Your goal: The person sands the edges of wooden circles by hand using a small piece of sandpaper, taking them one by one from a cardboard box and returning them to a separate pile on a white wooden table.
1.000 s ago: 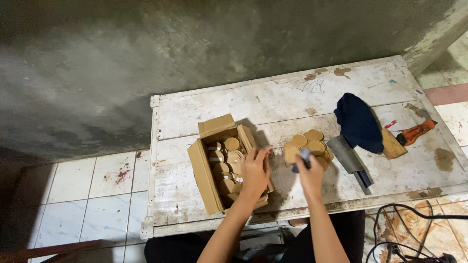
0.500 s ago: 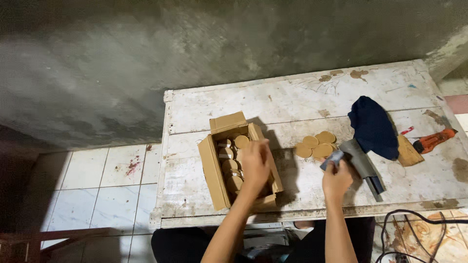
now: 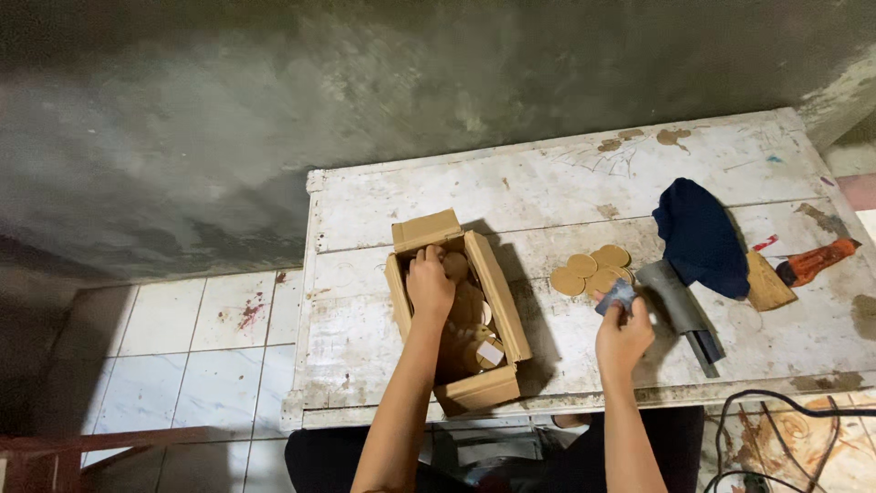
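Hands work apart over the white table (image 3: 383, 347). The left hand (image 3: 429, 285) reaches into the open cardboard box (image 3: 497, 306), fingers curled down over the round wooden discs (image 3: 470, 310) inside. The right hand (image 3: 622, 336) pinches a small grey block (image 3: 616, 296), just below a cluster of loose discs (image 3: 591, 269) near a grey tool (image 3: 675, 306).

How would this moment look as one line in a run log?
left hand: inside cardboard box on wooden discs | right hand: holds small grey block | nearby: loose discs, white table
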